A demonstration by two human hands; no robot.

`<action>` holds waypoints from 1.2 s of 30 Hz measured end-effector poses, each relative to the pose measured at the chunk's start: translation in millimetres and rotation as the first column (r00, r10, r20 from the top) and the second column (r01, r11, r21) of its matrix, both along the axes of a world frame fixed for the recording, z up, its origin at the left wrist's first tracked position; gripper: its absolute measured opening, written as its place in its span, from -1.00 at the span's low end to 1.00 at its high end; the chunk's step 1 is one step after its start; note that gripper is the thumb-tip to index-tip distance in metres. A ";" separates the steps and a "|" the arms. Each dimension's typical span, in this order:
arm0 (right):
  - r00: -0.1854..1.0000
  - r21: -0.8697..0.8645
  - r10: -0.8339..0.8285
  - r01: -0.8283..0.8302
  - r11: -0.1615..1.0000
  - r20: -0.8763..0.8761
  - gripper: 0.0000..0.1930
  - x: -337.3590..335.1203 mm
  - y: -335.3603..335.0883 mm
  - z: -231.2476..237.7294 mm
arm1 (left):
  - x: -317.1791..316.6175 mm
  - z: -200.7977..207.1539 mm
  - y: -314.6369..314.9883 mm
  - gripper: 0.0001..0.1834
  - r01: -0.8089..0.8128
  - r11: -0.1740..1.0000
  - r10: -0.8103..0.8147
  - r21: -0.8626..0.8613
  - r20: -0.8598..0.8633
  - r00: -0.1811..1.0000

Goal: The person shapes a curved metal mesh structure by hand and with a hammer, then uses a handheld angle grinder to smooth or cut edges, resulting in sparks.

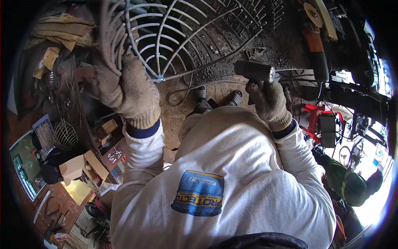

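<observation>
A fan-shaped grille of welded metal rods [160, 78] stretches over the dark bench ahead, its curved bars crossed by long ribs that meet at a near corner. My left hand [134, 89], in a knitted work glove, is closed around rods at the grille's left side. To the right, my gloved right hand [271, 101] grips a hammer [253, 70]. The heavy dark hammer head is raised in front of the bench's near edge, apart from the grille. Most of the hammer's handle is hidden by the hand and the viewing angle.
Short metal pieces and dark grit litter the bench top [286, 47]. An angle grinder [314, 43] lies at its right. A cable [171, 98] loops across the floor by my feet. Left are shelves with a cardboard box [99, 166]; a person in green [350, 186] is at right.
</observation>
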State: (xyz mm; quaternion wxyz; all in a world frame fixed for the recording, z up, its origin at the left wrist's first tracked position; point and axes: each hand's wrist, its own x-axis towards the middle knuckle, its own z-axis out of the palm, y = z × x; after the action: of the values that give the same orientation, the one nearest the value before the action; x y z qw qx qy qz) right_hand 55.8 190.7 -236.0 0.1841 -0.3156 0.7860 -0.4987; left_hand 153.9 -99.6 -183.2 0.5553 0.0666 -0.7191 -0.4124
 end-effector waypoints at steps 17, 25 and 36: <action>0.962 0.239 0.087 -0.151 0.959 0.259 -0.66 -7.8 -45.4 16.4 | 0.0 -35.5 10.4 -0.67 -0.233 0.826 0.365 -0.514 0.172 0.915; 0.984 0.214 0.175 -0.176 0.961 0.025 -0.62 -21.0 -73.0 -3.6 | -16.0 -39.5 -9.5 -0.57 -0.120 0.974 0.168 -0.194 0.253 0.953; 0.968 0.332 0.235 -0.193 0.923 -0.089 -0.62 -18.5 -88.1 -0.7 | -13.9 -59.1 -23.7 -0.63 -0.135 0.990 0.140 -0.039 0.226 0.964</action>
State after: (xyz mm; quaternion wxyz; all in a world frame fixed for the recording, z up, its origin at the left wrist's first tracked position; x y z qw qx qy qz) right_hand 37.4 102.6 -236.6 0.2359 -0.3967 0.8274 -0.3200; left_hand 140.0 -123.3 -242.3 0.4972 0.1568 -0.7764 -0.3542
